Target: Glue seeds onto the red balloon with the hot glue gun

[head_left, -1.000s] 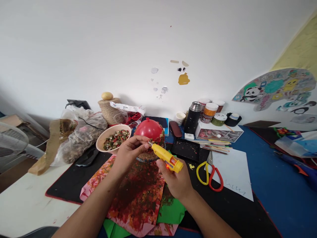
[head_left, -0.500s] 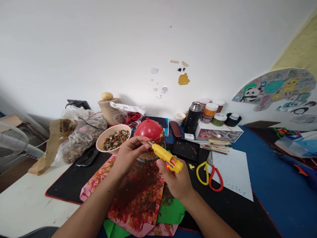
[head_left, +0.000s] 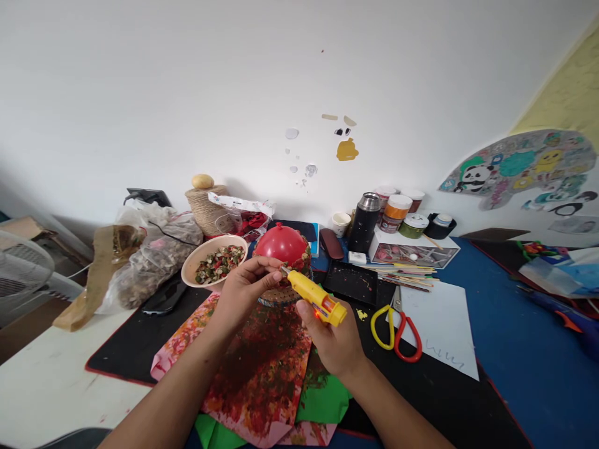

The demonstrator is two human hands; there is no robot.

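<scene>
Nearest, a paint-stained pink sheet (head_left: 262, 386) lies on a black mat (head_left: 449, 399). Over its right edge, my right hand (head_left: 339, 346) is wrapped around a yellow glue gun (head_left: 306, 290), nozzle directed far and left. My left hand (head_left: 246, 284) is curled, thumb close to fingertips, beside the nozzle; whether it grips anything I cannot tell. To the right lie scissors (head_left: 397, 303). Just beyond my hands is a red balloon (head_left: 281, 243), a bowl (head_left: 189, 267) to its left. Farther right stands a black flask (head_left: 364, 219).

The glue gun (head_left: 306, 290) is yellow, the balloon (head_left: 281, 244) red.
</scene>
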